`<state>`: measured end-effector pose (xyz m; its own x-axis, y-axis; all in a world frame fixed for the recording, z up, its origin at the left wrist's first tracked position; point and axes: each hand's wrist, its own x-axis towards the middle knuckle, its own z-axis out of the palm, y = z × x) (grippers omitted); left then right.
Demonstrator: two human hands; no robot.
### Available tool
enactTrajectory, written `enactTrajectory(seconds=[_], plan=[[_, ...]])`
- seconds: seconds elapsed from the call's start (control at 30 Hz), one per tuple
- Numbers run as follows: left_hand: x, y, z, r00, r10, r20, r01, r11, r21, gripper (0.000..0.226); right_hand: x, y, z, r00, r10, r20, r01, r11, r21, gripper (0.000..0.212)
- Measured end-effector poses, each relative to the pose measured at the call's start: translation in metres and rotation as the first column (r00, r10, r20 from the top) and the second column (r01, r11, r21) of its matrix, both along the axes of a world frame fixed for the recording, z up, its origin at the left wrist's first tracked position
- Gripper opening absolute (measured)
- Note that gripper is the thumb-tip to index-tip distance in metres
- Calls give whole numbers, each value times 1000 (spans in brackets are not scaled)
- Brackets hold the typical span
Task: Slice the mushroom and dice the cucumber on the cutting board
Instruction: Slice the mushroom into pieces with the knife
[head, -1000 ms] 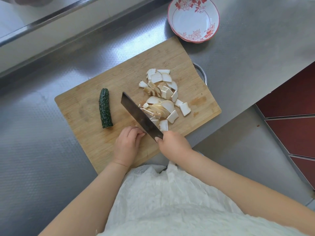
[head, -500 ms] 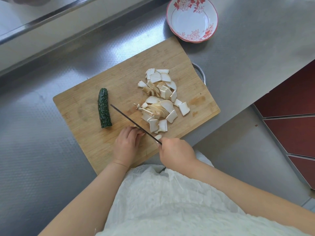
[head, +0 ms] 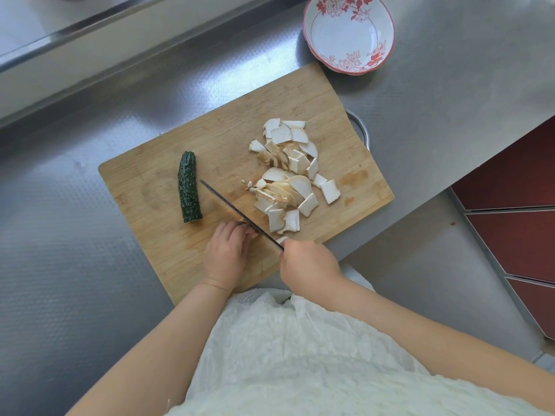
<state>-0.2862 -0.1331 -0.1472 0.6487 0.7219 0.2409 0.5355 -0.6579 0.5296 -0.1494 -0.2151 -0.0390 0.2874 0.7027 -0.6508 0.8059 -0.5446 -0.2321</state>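
Steel counter with a cutting board.
A knife is gripped by the right hand; the left hand is curled beside it, near mushroom slices and a cucumber.

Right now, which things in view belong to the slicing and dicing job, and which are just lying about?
In the job:
cutting board
mushroom slices
cucumber, still whole
knife, gripped by the right hand
left hand, fingers curled, resting on the board

Lying about:
bowl, beyond the board
counter
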Motion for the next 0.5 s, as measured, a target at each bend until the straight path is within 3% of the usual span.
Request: enactTrajectory(seconds=[0.17,0.33,0.5], plan=[[-1,-1,0,1000,4,-19,-4,1000,-21,20,-1,6,-6,998,-54,-33,51,997,-60,21],[1,-2,8,999,21,38,-18,997,-78,17,12,13,-4,961,-230,-151,216,971,-102,33],[0,0,7,999,22,31,-19,996,-89,17,11,1,4,972,-188,-142,188,982,-11,31]])
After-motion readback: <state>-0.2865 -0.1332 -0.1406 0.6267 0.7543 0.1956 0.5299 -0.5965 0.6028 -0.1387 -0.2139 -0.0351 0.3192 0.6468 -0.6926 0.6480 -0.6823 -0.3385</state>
